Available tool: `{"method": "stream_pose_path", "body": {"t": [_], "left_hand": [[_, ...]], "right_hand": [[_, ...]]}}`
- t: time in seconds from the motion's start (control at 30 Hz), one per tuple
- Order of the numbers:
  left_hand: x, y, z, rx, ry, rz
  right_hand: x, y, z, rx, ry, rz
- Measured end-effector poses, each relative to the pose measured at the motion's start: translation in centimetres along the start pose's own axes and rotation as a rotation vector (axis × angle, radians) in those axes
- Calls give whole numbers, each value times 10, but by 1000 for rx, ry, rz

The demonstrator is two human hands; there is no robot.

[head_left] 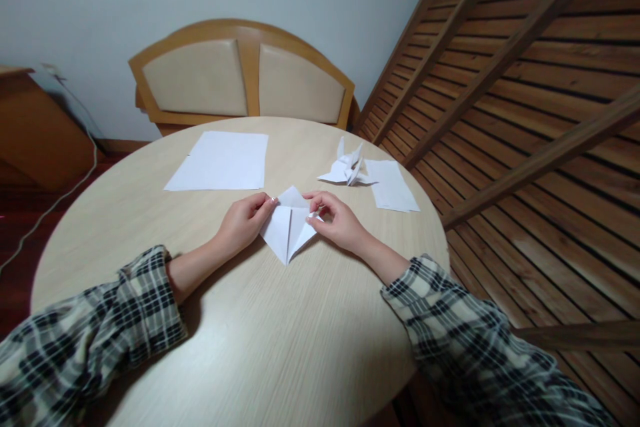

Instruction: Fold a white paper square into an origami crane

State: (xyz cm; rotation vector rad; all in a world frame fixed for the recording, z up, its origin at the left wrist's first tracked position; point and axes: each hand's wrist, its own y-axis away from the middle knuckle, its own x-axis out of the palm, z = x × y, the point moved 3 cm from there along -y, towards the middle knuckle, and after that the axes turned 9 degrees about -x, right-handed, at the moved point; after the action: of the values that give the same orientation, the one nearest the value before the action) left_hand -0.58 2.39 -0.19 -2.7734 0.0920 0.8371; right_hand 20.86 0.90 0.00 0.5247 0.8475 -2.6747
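A partly folded white paper (pixel 278 230) is held just above or on the round table, its lower point toward me and a vertical crease line down its middle. My left hand (pixel 243 219) pinches its left edge, thumb on top. On the opposite side, my right hand (pixel 340 220) grips the right edge between thumb and fingers, where a flap stands slightly raised. Beyond my right hand sit folded white paper figures (pixel 349 165) with pointed tips, close together.
The round wooden table (pixel 300 347) bears large white sheets (pixel 225 160) at the back left and smaller white sheets (pixel 390 183) at the back right. A padded wooden headboard (pixel 253 73) stands behind it; a slatted wooden wall (pixel 525 113) rises on the right.
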Motion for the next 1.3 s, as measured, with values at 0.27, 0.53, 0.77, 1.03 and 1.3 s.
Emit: {"method": "stream_pose_path", "body": {"t": [0.27, 0.53, 0.77, 1.03, 1.3], "left_hand": [[-2, 0, -1, 16, -18, -46], [1, -2, 8, 62, -23, -57], [0, 7, -6, 385, -226, -150], [2, 10, -8, 398, -257, -48], [1, 7, -4, 361, -241, -30]], "right_hand": [[3, 1, -6, 50, -157, -15], [2, 0, -7, 96, -165, -14], [-2, 0, -6, 66, -54, -41], [-4, 0, -4, 40, 15, -54], [-8, 0, -13, 100, 14, -140]]}}
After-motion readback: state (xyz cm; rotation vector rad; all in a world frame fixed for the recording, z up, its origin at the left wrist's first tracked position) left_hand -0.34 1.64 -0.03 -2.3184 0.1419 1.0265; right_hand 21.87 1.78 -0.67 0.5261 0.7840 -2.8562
